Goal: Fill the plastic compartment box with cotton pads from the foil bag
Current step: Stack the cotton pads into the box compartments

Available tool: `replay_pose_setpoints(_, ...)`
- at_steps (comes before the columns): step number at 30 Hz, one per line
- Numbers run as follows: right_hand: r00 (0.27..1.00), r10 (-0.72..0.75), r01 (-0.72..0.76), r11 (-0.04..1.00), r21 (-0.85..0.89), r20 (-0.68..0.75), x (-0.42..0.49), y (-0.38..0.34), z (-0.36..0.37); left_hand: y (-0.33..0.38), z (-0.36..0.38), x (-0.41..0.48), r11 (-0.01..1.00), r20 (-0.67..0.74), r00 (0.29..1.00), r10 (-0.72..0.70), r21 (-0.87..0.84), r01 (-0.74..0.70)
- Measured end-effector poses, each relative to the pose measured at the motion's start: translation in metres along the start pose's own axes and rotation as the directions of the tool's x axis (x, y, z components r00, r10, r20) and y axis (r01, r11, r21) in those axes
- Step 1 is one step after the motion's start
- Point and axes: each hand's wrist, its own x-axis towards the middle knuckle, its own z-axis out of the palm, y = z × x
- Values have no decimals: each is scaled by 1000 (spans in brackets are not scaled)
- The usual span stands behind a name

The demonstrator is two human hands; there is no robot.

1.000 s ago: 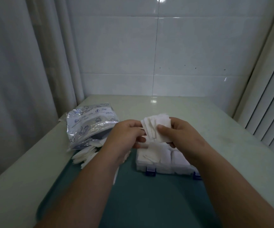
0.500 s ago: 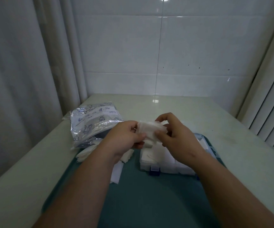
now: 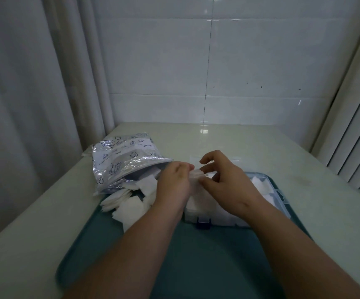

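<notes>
A clear plastic compartment box (image 3: 269,190) with blue latches lies open on a teal tray (image 3: 196,266), its cells holding white cotton pads. Both hands hover over its left part. My left hand (image 3: 172,184) and my right hand (image 3: 226,182) pinch one small stack of cotton pads (image 3: 195,174) between their fingertips. The silver foil bag (image 3: 127,158) with blue drawings lies to the left, its mouth facing the tray. Several loose cotton pads (image 3: 129,201) spill from it onto the tray's left edge.
The tray sits on a pale green table (image 3: 336,212) against a white tiled wall. A grey curtain (image 3: 34,93) hangs at the left. Vertical blinds (image 3: 358,137) stand at the right.
The stack of pads has come down from chest height toward the box's left cells. Both hands lowered and moved slightly forward with it.
</notes>
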Motion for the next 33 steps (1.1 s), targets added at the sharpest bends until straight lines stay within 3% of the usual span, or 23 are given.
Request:
replay_pose_setpoints(5, 998, 25, -23, 999, -32, 52, 0, 0, 4, -1, 2, 1, 1000, -42, 999, 7, -19, -8)
replay_pose_setpoints(10, 999, 30, -30, 999, -11, -11, 1, 0, 3, -4, 3, 1, 998, -87, 994, 66, 17, -65)
replay_pose_setpoints(14, 998, 40, -38, 999, -38, 44, 1, 2, 4, -2, 3, 0, 998, -66, 996, 60, 2, -60)
replay_pose_setpoints(20, 999, 17, -18, 999, -26, -28, 2, 3, 3, 0, 1, 0, 1000, -51, 998, 28, 5, -28)
replay_pose_setpoints(33, 998, -58, 55, 979, -194, -9, 1, 1, 3, -5, 2, 5, 1000, -79, 997, 15, -20, -17)
